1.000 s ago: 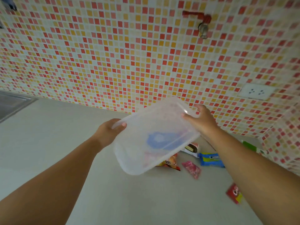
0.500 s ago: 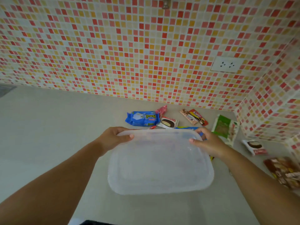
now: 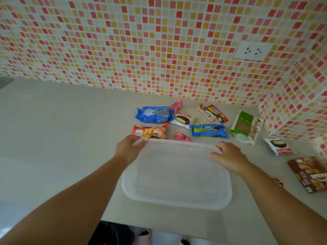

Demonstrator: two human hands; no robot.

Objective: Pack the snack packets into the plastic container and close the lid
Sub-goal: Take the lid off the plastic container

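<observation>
A translucent plastic container with its lid on lies flat on the grey counter near the front edge. My left hand grips its far left corner and my right hand grips its far right corner. Behind it lie loose snack packets: a blue biscuit pack, an orange-red chips pack, a white chocolate pie pack, a blue Cream-O pack, two pink candies, two slim bars and a green-white pouch.
Another white pie pack and a brown box lie at the right. The tiled wall runs behind, with a corner at the right and a socket. The counter's front edge is just below the container.
The container was held tilted up in the air, then came down flat onto the counter. My view has swung down and right, bringing more packets into sight.
</observation>
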